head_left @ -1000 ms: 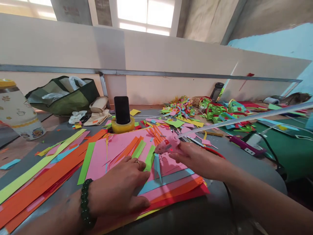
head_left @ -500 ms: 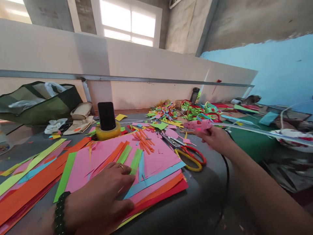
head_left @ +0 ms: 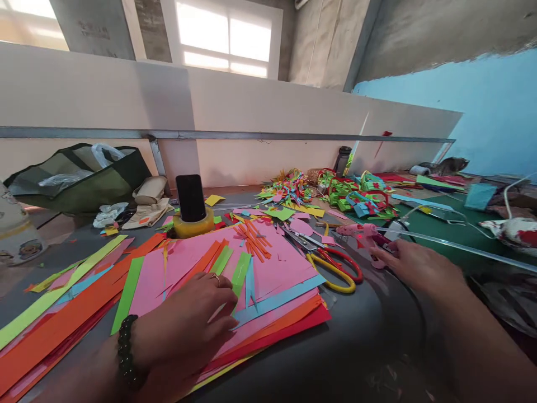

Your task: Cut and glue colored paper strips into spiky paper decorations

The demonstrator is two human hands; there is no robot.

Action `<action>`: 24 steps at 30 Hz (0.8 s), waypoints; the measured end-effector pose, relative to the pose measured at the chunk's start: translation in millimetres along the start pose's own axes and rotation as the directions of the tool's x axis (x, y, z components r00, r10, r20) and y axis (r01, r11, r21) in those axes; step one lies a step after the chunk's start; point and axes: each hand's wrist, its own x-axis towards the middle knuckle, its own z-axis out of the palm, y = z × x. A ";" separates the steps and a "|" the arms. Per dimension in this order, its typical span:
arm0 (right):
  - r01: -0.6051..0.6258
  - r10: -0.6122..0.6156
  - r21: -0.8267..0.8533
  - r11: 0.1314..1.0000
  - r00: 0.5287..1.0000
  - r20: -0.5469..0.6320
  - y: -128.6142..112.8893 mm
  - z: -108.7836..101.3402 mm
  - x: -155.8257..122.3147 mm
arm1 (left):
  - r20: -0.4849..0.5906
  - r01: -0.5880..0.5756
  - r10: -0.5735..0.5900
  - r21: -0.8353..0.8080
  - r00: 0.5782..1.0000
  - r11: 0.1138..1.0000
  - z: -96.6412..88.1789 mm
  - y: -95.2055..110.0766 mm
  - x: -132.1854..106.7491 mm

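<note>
My left hand, with a ring and a dark bead bracelet, lies over a stack of coloured paper. Its fingers are loosely bent, with the thumb apart. Green strips lie at its fingertips on the pink sheet; what is under the palm is hidden. At the right, a pink glue gun with a clear glue stick in its back rests low at the table. My right hand is behind its handle, fingers loosened and their tips still at the handle. Scissors with red and yellow handles lie between both hands.
A phone leans upright on a yellow tape roll. Long orange strips lie at left. Paper scraps and woven green pieces are heaped at the back. A green bag stands at the far left.
The glue gun has come down towards the table. My right hand has drawn back to the right from its handle, and its grip has loosened. My left hand stays on the paper.
</note>
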 end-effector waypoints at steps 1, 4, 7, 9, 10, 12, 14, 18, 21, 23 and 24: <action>-0.030 0.031 -0.011 0.999 0.999 0.022 -9.4 -8.1 -10.7 | -0.008 0.001 -0.001 -0.007 1.000 1.000 1.5 -1.6 1.1; 0.274 -0.337 0.288 0.918 0.921 0.197 -60.1 -19.8 -42.4 | -0.048 0.003 -0.004 -0.024 0.999 1.000 6.2 -5.2 4.5; 0.344 -0.653 0.621 0.704 0.658 0.376 -125.8 -4.6 -60.6 | -0.076 -0.004 0.002 -0.032 0.997 0.999 8.4 -6.1 7.3; 0.316 -0.656 0.619 0.719 0.603 0.454 -162.4 14.1 -62.7 | -0.080 -0.005 0.003 -0.030 0.997 1.000 8.4 -5.7 8.3; 0.337 -0.638 0.578 0.743 0.615 0.463 -176.0 23.1 -61.2 | -0.082 -0.002 -0.001 -0.029 0.997 1.000 8.3 -5.3 8.6; 0.384 -0.629 0.528 0.757 0.646 0.432 -193.4 36.8 -55.0 | -0.089 0.001 -0.003 -0.026 0.996 1.000 8.2 -4.6 8.7; 0.433 -0.642 0.508 0.745 0.672 0.369 -200.3 43.3 -46.0 | -0.100 -0.001 -0.001 -0.016 0.995 1.000 8.5 -4.2 8.4; 0.494 -0.665 0.475 0.728 0.678 0.314 -205.9 45.6 -26.8 | -0.109 0.017 -0.017 0.006 0.994 1.000 8.6 -4.2 7.2; 0.534 -0.726 0.504 0.679 0.593 0.349 -215.7 51.5 -15.7 | -0.105 0.017 -0.016 0.005 0.994 1.000 8.2 -4.4 6.4; 0.548 -0.751 0.521 0.655 0.544 0.373 -222.8 57.8 -10.0 | -0.107 0.009 -0.009 -0.001 0.994 1.000 8.7 -4.4 5.9; 0.549 -0.756 0.524 0.651 0.528 0.386 -225.4 60.5 -7.5 | -0.113 0.003 -0.003 -0.003 0.994 1.000 9.1 -4.3 5.8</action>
